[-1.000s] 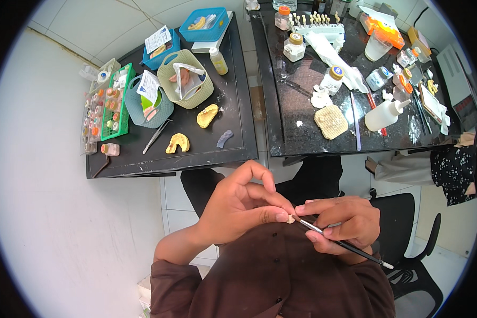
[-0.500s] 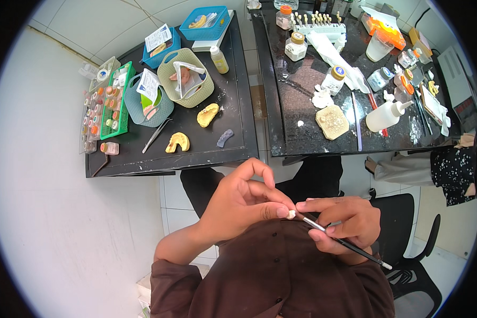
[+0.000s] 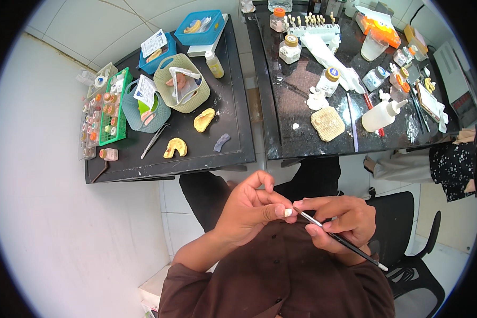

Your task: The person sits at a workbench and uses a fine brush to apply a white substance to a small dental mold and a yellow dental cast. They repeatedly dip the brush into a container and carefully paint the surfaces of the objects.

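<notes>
A small white dental crown (image 3: 288, 213) is pinched between the thumb and index finger of my left hand (image 3: 253, 204), whose other fingers curl loosely above it. My right hand (image 3: 344, 218) grips a fine brush (image 3: 338, 237) with a black handle and silver ferrule. Its dark bristle tip reaches up to the crown; whether it touches is too small to tell. The brush's pale end points down to the right. Both hands are in front of my brown shirt, above my lap and off the tables.
On the left table (image 3: 217, 153) are yellow dental casts (image 3: 175, 148), tweezers (image 3: 154, 141), baskets (image 3: 195, 103) and a green rack of jars (image 3: 123, 119). The right table (image 3: 286, 148) bears a honeycomb firing tray (image 3: 328, 124), a squeeze bottle (image 3: 379, 117) and powder jars (image 3: 327, 82). A black chair (image 3: 395, 222) stands at my right.
Both hands have shifted slightly left, and the crown looks turned a little in my left fingers. The brush tip has moved slightly up along the crown's side. The whole view has tilted a little.
</notes>
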